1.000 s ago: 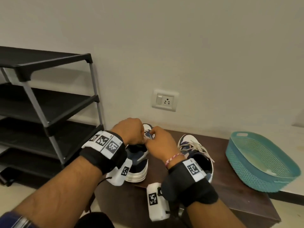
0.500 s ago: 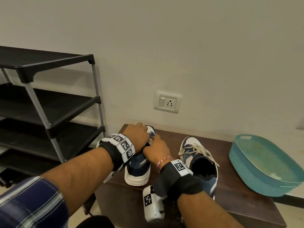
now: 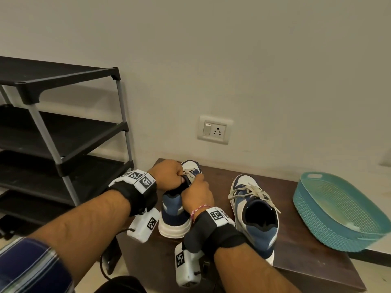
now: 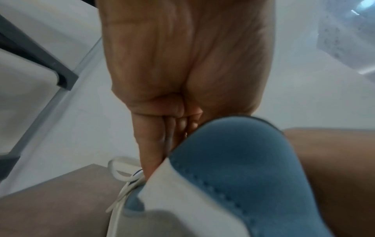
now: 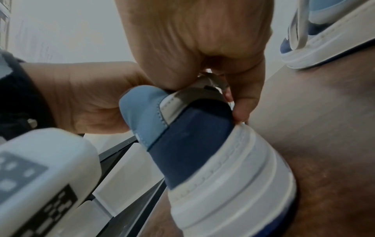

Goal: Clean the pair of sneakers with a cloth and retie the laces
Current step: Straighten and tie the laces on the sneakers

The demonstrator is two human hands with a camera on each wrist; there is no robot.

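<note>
Both hands curl knuckles-up over the left sneaker (image 3: 177, 210) at the table's (image 3: 306, 261) far-left corner: left hand (image 3: 169, 175) pinching its lace (image 4: 121, 189), right hand (image 3: 197, 195) gripping the collar (fingertips hidden).

The head view was evenly and softly lit, with no glare; a faint shadow fell on the wall (image 3: 275, 60) around 9 o'clock beside the shoe rack (image 3: 63, 127). Straight lines bowed toward its edges. The left wrist view was bright but smeared with blur, worst at 5 o'clock. The right wrist view was dimmer, darkest toward 3 o'clock, blurred at 8 o'clock.
</note>
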